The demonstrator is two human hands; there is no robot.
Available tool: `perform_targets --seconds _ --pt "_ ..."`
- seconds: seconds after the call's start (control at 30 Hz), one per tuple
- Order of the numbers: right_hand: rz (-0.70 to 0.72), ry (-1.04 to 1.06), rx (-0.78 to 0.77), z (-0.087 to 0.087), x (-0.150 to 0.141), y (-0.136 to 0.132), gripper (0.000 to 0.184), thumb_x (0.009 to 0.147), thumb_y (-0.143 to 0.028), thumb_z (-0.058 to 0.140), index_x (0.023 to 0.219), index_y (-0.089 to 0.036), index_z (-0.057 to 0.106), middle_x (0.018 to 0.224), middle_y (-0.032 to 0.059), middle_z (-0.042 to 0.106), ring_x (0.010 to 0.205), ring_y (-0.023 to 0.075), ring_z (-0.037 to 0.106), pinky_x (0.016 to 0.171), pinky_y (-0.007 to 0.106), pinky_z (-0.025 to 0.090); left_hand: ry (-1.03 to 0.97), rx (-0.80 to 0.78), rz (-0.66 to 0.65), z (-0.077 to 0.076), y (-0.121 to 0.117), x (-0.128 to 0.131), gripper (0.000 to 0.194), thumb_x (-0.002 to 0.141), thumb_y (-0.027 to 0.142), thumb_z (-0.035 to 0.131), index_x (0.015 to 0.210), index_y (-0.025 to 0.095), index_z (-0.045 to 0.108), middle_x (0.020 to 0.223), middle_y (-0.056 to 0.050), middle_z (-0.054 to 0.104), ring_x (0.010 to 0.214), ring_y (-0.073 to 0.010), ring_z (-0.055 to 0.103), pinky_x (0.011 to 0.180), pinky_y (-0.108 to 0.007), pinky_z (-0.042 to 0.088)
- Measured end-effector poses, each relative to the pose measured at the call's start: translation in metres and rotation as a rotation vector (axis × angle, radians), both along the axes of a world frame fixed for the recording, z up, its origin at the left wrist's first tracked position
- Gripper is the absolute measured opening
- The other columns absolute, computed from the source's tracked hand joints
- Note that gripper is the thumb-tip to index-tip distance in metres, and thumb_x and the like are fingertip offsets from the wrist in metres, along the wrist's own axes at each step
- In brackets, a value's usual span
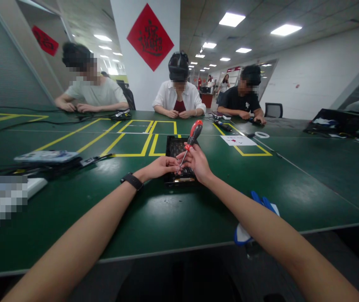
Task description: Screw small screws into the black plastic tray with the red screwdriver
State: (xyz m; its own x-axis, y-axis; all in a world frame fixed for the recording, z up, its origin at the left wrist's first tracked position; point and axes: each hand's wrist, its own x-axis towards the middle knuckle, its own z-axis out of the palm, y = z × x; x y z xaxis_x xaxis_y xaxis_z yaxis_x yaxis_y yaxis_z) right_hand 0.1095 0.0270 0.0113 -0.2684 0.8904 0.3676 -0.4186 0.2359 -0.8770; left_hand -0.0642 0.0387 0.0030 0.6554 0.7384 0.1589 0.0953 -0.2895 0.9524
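My right hand [199, 162] is closed on a screwdriver [194, 134] with a red and black handle. The tool leans, its handle up and its thin metal shaft slanting down to the left. At the tip, the fingers of my left hand [163, 166] are pinched together; what they hold, if anything, is too small to make out. Under both hands lies an open black case [168, 147] with dark parts inside, partly hidden by my fingers. A dark watch band [132, 181] circles my left wrist.
Blue and white gloves [242, 235] lie by the table's front edge, under my right forearm. To the left are cables and a flat, light-blue-topped thing [47, 156]. A paper sheet [238, 140] and a tape roll [262, 134] lie ahead right. Several people sit across the green table [129, 226].
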Motion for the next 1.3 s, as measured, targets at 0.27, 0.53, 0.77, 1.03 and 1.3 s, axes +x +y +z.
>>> perform_targets --seconds 0.27,0.53,0.77,1.03,1.3 --pt "-0.033 0.002 0.089 0.0013 -0.0028 -0.0028 0.027 0.083 -0.041 0.053 0.101 -0.023 0.042 0.072 -0.0023 0.062 0.057 0.0101 0.062 0.047 0.020 0.050 -0.002 -0.014 0.070 0.0010 -0.0034 0.0034 0.031 0.063 0.031 0.075 0.080 0.011 0.059 0.073 0.000 0.063 0.067 -0.0089 0.057 0.069 -0.024 0.045" --pt "0.006 -0.003 0.054 -0.0001 -0.0010 -0.0009 0.028 0.087 -0.043 0.044 0.105 -0.022 0.042 0.073 -0.0005 0.064 0.058 0.0113 0.063 0.048 0.021 0.050 0.032 0.011 -0.024 0.0016 0.0002 -0.0003 0.027 0.070 0.033 0.070 0.082 0.010 0.063 0.078 -0.004 0.065 0.072 -0.0114 0.058 0.072 -0.026 0.045" --pt "0.014 0.016 0.008 0.0008 -0.0004 0.0001 0.031 0.086 -0.040 0.047 0.110 -0.022 0.042 0.071 -0.0004 0.064 0.059 0.0122 0.063 0.049 0.022 0.050 0.005 -0.002 0.003 0.0012 0.0003 0.0005 0.027 0.074 0.034 0.066 0.087 0.010 0.062 0.081 -0.004 0.066 0.075 -0.0111 0.059 0.074 -0.026 0.045" --pt "0.034 0.001 0.049 0.0006 -0.0010 -0.0011 0.029 0.086 -0.039 0.047 0.110 -0.023 0.042 0.072 -0.0009 0.064 0.059 0.0110 0.063 0.050 0.022 0.050 0.019 0.010 0.021 -0.0055 0.0034 0.0018 0.030 0.068 0.029 0.072 0.086 0.010 0.059 0.073 0.000 0.060 0.064 -0.0080 0.054 0.064 -0.023 0.043" --pt "0.050 0.018 -0.010 0.0017 0.0004 -0.0012 0.031 0.088 -0.037 0.043 0.115 -0.022 0.040 0.074 0.0005 0.065 0.064 0.0130 0.064 0.052 0.023 0.051 0.032 0.026 -0.078 0.0024 0.0022 -0.0036 0.030 0.076 0.037 0.063 0.087 0.009 0.062 0.081 -0.006 0.065 0.076 -0.0124 0.058 0.076 -0.027 0.044"
